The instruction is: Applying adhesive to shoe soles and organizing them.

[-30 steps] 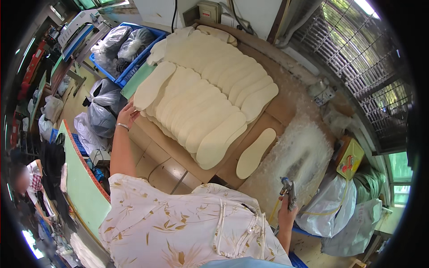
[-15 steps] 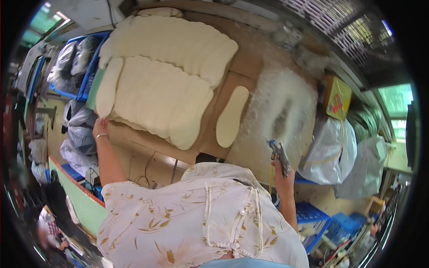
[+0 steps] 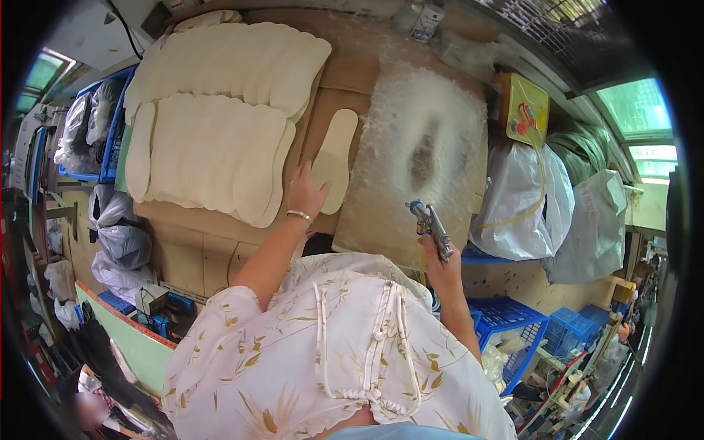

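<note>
My left hand [image 3: 306,193] reaches over the brown cardboard-covered table [image 3: 198,249] and rests its fingers on the near end of a single cream insole [image 3: 335,158] that lies apart from the others. My right hand [image 3: 442,268] is closed around the handle of a metal spray gun [image 3: 430,227], held upright near the front edge of a board crusted with white glue residue [image 3: 425,139]. Two rows of overlapping cream insoles [image 3: 220,158] lie on the table to the left of the single one.
A yellow box [image 3: 526,110] sits at the table's right end, with white plastic sacks [image 3: 528,198] below it. Blue crates [image 3: 513,323] stand at the lower right. A blue crate with grey bags [image 3: 92,128] is at the left, and more bags [image 3: 121,238] lie on the floor.
My left hand has moved right, from the table's left edge by the insole rows to the single insole. The view has swung, and the spray gun stays in my right hand.
</note>
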Demonstrator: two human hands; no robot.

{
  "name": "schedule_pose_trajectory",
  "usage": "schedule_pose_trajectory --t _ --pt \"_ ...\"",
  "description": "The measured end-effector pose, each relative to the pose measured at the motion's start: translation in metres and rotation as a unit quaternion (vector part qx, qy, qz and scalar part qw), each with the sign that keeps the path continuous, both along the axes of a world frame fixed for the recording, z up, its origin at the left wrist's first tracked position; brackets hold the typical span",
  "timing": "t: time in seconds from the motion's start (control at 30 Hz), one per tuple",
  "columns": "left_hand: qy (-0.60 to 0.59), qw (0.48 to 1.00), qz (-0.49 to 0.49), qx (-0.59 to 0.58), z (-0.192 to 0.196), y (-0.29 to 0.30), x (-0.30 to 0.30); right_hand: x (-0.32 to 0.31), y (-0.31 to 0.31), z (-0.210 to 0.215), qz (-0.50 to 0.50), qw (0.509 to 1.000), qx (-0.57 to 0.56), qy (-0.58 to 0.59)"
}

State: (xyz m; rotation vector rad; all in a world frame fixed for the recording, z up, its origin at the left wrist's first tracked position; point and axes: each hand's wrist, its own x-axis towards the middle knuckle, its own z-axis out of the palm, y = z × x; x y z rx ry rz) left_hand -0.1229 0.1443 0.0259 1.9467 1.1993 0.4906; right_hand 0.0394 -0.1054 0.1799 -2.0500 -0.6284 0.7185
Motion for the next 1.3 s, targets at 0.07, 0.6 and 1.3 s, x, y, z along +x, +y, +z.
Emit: schedule_pose_trajectory --t 0.07,0.6,1.3 --pt "0.177 0.98 0.047 0.081 -0.005 -0.001 0.021 0.002 -0.008 0.004 -0.011 1.0 0.001 0.001" --pt "-0.289 0.916 0.084 -0.267 0.04 -0.005 0.056 0.04 -0.101 -0.015 -0.095 0.995 0.028 0.028" --pt "-0.152 0.817 0.085 -0.55 -0.027 -0.102 0.168 0.051 -0.111 -0.001 -0.117 0.988 0.1 0.004"
